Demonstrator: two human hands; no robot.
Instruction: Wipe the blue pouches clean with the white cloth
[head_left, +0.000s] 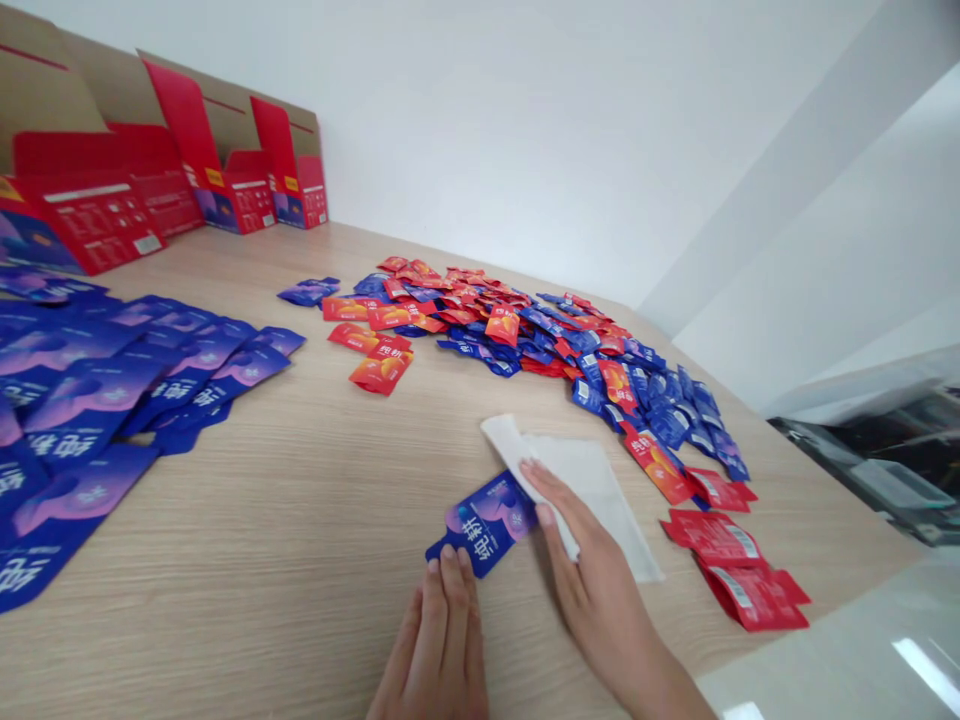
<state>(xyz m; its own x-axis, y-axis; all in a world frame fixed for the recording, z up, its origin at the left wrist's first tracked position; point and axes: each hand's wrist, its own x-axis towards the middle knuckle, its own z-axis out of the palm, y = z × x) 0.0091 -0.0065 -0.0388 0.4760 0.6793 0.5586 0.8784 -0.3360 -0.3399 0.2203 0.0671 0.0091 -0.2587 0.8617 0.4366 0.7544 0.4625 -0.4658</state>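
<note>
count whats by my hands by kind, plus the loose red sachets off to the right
left hand and right hand: 2
blue sachet: 1
white sheet: 1
loose red sachets: 3
total: 7

The left hand (435,640) is pinning a blue packet (484,525) to the wooden surface (300,500), while the right hand (592,545) is pressing a white wipe (585,490) against its end. Red and blue packets (480,320) are lying scattered nearby, and red cartons (225,170) are standing beyond.
</note>
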